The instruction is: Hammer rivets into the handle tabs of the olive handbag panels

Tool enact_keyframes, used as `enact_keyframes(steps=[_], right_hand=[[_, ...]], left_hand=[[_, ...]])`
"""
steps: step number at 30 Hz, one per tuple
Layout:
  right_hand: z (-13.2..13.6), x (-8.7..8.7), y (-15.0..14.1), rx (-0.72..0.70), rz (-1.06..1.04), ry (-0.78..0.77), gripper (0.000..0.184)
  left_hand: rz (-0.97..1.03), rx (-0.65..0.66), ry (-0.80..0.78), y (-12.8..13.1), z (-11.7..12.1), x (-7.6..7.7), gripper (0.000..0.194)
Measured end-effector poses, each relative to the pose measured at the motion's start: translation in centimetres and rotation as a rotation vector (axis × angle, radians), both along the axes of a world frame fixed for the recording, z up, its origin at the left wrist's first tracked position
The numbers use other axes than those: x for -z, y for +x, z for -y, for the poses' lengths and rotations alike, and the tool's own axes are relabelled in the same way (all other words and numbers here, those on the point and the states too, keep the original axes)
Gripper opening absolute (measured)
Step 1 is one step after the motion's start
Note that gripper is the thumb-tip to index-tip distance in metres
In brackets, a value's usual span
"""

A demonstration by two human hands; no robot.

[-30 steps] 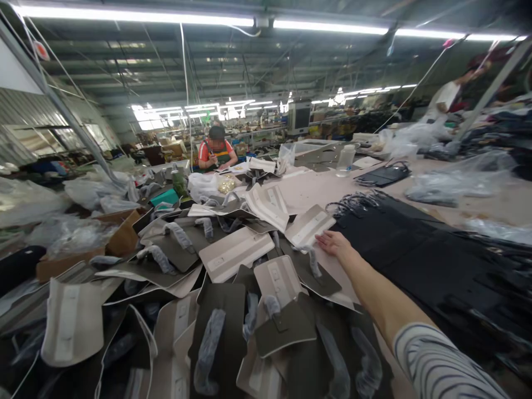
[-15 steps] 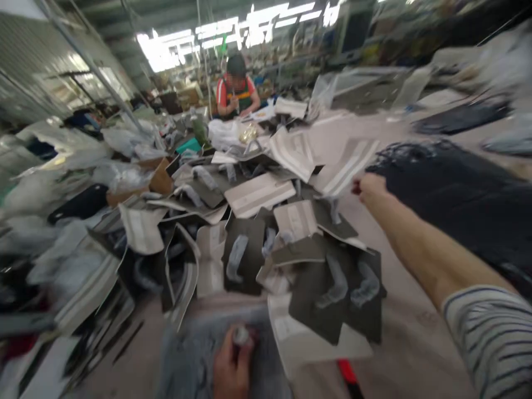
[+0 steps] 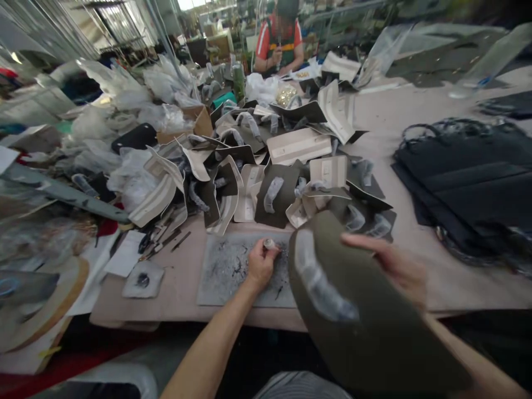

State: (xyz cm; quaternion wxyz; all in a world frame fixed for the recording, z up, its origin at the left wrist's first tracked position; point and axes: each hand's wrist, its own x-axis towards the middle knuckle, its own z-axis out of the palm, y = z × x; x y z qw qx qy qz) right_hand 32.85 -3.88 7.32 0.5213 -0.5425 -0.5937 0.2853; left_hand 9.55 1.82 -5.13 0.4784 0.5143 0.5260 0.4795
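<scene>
My left hand (image 3: 261, 269) is closed around a small cylindrical object with a pale round end (image 3: 269, 244); its kind I cannot make out. That hand rests over a grey, scuffed work board (image 3: 216, 277) on the table. My right hand (image 3: 399, 271) grips the edge of a dark olive bag panel (image 3: 366, 327), thumb or finger stretched across its face. The panel is tilted close before me, past the table's front edge. A curved handle wrapped in clear plastic (image 3: 320, 282) is fixed to it. Beyond the board lies a heap of similar panels (image 3: 272, 197), some showing their beige backs (image 3: 299, 145).
Black bags (image 3: 477, 183) are stacked on the right. Hand tools (image 3: 166, 241) and a small pad with a dark smear (image 3: 143, 279) lie left of the board. Plastic bags (image 3: 133, 177) and a cardboard box (image 3: 195, 119) fill the left. A person (image 3: 279, 47) sits across the table.
My right hand has drawn back from the far side of the heap, bringing a panel close to me. My left hand still holds the small object over the board. The view has shifted downward.
</scene>
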Motion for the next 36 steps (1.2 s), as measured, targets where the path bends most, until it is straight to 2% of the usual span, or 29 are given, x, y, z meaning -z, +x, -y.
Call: enact_keyframes(steps=[3,6,9,12,14,16,19,23,26,28,30,32,36], right_hand=[[4.9,3.8,-4.0,-0.171,0.148,0.197,0.035],[7.4,7.4,-6.6,-0.194,0.148,0.199,0.041],[8.4,10.1,-8.5,-0.193,0.063,0.128,0.038],[8.7,11.8,-10.2,-0.251,0.0,0.055,0.035],[8.6,12.6,-11.1,-0.271,0.026,0.018,0.039],[8.4,13.4,-11.3,-0.279,0.155,0.05,0.045],[7.8,14.1,-10.2,-0.262,0.461,0.068,0.052],[6.3,13.0,-8.7,-0.243,0.619,-0.04,0.06],[4.7,11.3,-10.1,-0.331,0.666,-0.102,0.054],[3.6,10.7,-12.0,-0.379,0.718,-0.123,0.063],[2.7,10.9,-13.5,-0.38,0.777,-0.138,0.068],[2.3,11.6,-13.9,-0.29,0.826,-0.169,0.065],[3.9,12.5,-11.7,0.051,0.874,-0.255,0.057]], left_hand=[[0.181,-0.11,-0.082,-1.1,0.2,0.1,0.028],[0.245,-0.21,-0.106,-3.2,0.8,0.4,0.037],[0.268,-0.255,-0.092,-5.5,1.7,0.0,0.039],[0.278,-0.26,-0.063,-7.2,2.7,-1.5,0.039],[0.234,-0.22,-0.015,-7.6,3.2,-2.6,0.036],[0.158,-0.133,0.034,-7.4,3.7,-3.1,0.033],[0.039,0.033,0.054,-6.4,4.3,-2.3,0.029],[-0.016,0.046,0.026,-5.6,4.7,0.0,0.026],[-0.052,0.049,0.032,-5.7,4.6,0.7,0.025],[-0.107,0.027,0.043,-5.9,4.5,0.7,0.026],[-0.15,-0.025,0.052,-6.1,4.4,0.6,0.026],[-0.141,-0.038,0.057,-6.1,4.4,0.8,0.025],[-0.045,0.015,0.05,-6.0,4.6,1.4,0.025]])
